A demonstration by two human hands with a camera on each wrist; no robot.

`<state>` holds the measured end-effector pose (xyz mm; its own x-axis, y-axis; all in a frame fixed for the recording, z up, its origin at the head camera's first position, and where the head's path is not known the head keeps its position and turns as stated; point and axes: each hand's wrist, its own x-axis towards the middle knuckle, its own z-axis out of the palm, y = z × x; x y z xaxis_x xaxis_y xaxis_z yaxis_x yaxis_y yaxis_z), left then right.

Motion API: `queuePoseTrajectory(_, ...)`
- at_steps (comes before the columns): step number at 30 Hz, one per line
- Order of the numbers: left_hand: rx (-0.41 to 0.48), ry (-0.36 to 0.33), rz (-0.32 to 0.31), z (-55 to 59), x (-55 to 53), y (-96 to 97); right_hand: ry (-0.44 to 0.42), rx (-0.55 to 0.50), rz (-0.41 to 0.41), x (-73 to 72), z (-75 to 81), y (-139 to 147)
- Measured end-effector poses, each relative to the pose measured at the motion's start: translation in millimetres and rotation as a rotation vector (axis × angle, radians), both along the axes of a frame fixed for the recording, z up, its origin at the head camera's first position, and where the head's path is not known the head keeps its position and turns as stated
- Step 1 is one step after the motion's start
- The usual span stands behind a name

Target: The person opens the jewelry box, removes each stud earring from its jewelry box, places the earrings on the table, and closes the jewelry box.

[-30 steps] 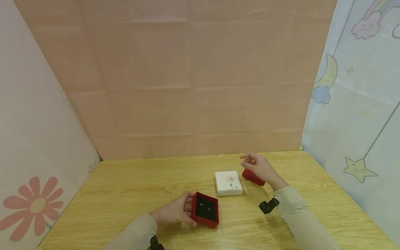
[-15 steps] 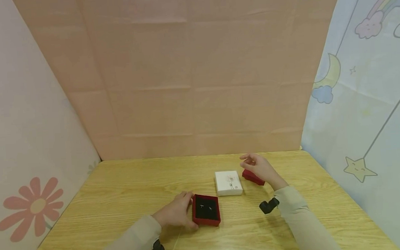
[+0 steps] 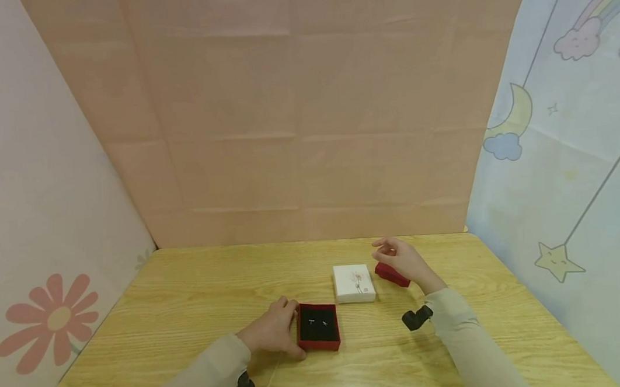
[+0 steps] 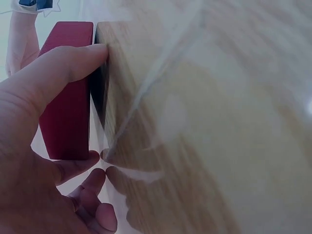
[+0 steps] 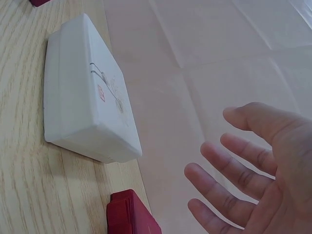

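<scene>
A red jewellery box (image 3: 319, 345) lies flat on the wooden table, its open top showing a black insert (image 3: 317, 332) with two small silvery pieces on it. My left hand (image 3: 273, 331) is at its left side, thumb and fingers spread by the two left corners. In the left wrist view the thumb crosses in front of the red wall and the index fingertip is at its lower corner. Farther right, my right hand (image 3: 402, 260) hovers with loosely bent fingers and holds nothing. Partly hidden under it is a second red box (image 3: 393, 275).
A white box (image 3: 354, 283) with a flower print stands between the red boxes. A thin pale line (image 3: 273, 373) runs along the table near the left wrist. Cloth walls enclose the table at the back and both sides.
The red jewellery box was tilted in my left hand and now lies level on the table. My left fingers have loosened from it. The right hand has stayed in place.
</scene>
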<state>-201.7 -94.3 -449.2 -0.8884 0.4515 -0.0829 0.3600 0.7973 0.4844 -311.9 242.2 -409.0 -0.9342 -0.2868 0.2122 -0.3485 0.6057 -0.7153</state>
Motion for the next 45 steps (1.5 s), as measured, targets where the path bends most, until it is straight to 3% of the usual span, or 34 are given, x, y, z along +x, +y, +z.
queuePoseTrajectory(30, 0.026, -0.025, 0.017, -2.2, 1.1, -0.1, -0.012, 0.004, 0.007, -1.4, -1.6, -0.7)
queuePoseTrajectory(34, 0.072, -0.045, 0.01, -2.6, -0.1, -1.0, -0.014, -0.001, 0.011, -1.1, -2.0, -0.3)
queuePoseTrajectory(41, 0.236, -0.12, -0.038, -1.2, -3.0, -1.5, -0.012, -0.009, 0.004, 0.8, -0.6, -0.3)
queuePoseTrajectory(45, 0.275, -0.142, -0.062, -2.1, -3.8, -2.0, -0.007, -0.012, 0.007, 1.7, -0.8, -0.6)
